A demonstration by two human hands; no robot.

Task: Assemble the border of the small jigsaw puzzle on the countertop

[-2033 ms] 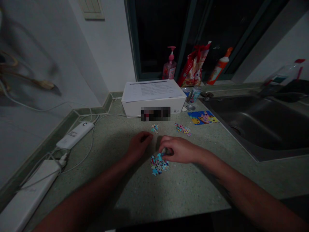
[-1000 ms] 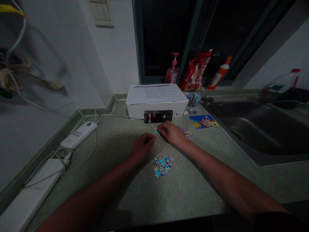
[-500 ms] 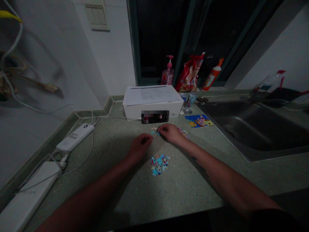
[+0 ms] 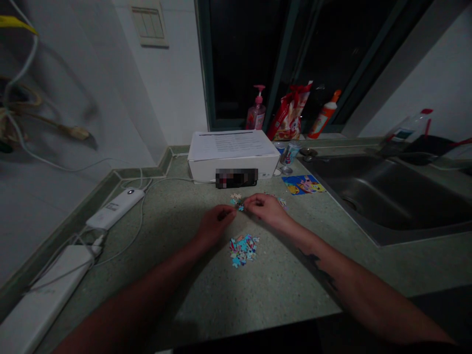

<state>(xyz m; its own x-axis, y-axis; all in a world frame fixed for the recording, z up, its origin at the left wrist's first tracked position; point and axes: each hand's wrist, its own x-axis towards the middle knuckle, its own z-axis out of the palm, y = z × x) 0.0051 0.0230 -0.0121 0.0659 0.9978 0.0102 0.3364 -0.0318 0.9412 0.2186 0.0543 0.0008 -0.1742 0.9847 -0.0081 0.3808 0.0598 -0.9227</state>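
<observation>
Head view, my read: left hand [image 4: 216, 227] curled loosely, nothing visible in it. Right hand [image 4: 265, 209] bunched, fingers touching or just beside puzzle piece [image 4: 240, 208]; cannot tell if pinching. Puzzle pile [image 4: 242, 250] sits below hands on countertop [image 4: 184, 280], piece cluster [image 4: 235, 197] just ahead.

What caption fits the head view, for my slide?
Left hand and right hand over small jigsaw pieces on a speckled countertop.

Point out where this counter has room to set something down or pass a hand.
Free counter lies between the puzzle pile and the sink, and between the white power brick and the left hand. It is crowded before the white box, where the right hand sits among loose pieces.
</observation>
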